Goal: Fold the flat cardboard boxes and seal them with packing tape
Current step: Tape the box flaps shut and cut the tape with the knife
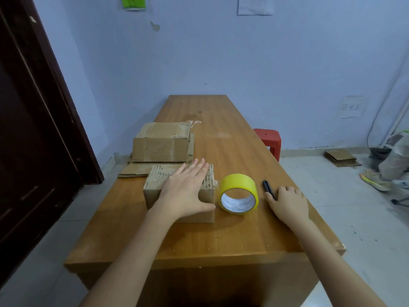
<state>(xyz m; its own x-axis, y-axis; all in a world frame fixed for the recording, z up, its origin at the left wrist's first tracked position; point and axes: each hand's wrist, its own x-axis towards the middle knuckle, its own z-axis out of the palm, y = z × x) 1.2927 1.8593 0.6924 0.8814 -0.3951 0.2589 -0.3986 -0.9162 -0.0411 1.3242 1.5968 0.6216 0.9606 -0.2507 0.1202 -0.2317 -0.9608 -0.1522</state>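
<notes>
Left hand (184, 191) flat on box (155, 185), tape roll (239, 192) beside

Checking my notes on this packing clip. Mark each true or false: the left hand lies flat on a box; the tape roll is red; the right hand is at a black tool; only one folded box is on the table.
1. The left hand lies flat on the small cardboard box: true.
2. The tape roll is red: false, it is yellow.
3. The right hand is at the black utility knife: true.
4. Only one folded box is on the wooden table: false, a larger cardboard box sits behind.
</notes>
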